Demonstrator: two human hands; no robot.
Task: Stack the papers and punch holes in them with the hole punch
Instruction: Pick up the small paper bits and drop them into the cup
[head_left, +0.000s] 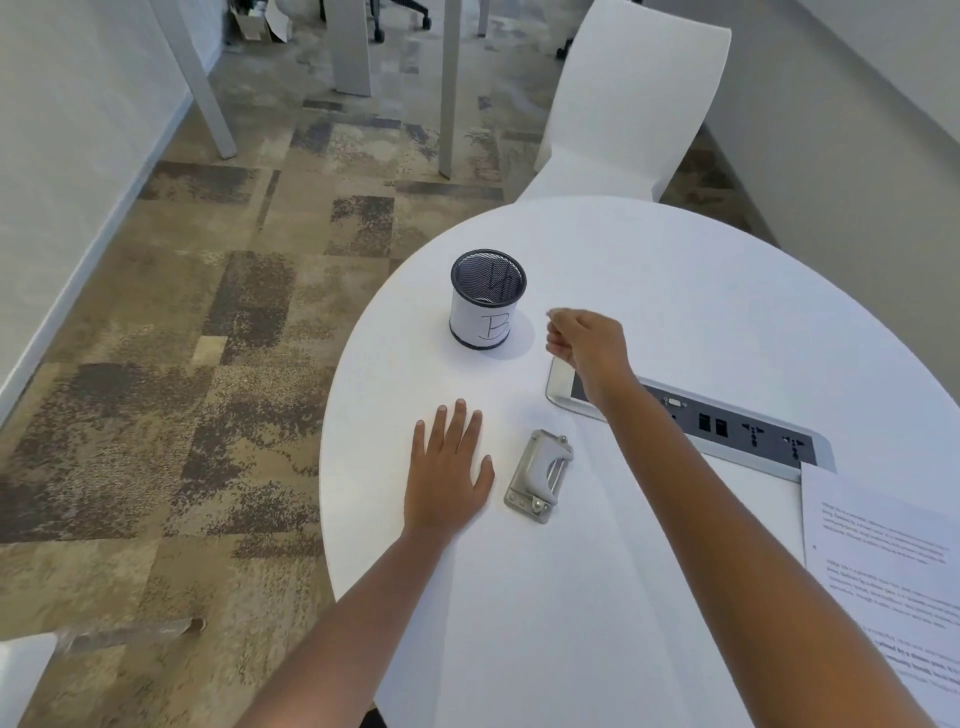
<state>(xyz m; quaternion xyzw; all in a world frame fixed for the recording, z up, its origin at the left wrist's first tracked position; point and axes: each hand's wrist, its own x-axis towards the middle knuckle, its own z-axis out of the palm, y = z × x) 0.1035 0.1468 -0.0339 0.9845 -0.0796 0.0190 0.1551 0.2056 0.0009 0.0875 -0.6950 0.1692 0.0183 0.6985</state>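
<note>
A grey metal hole punch (539, 475) lies on the round white table (675, 291), close to the near left edge. My left hand (448, 470) rests flat on the table just left of the punch, fingers spread, holding nothing. My right hand (584, 340) hovers farther back, right of a mesh cup, fingers curled in; whether something small is pinched in them I cannot tell. Printed papers (883, 561) lie at the right edge of the table, partly cut off by the frame. A faint white sheet seems to lie under my arms.
A black mesh cup (487, 299) with a paper label marked "B" stands at the back left of the table. A power socket panel (727, 423) is set into the tabletop. A white chair (628, 104) stands behind the table. Patterned carpet lies to the left.
</note>
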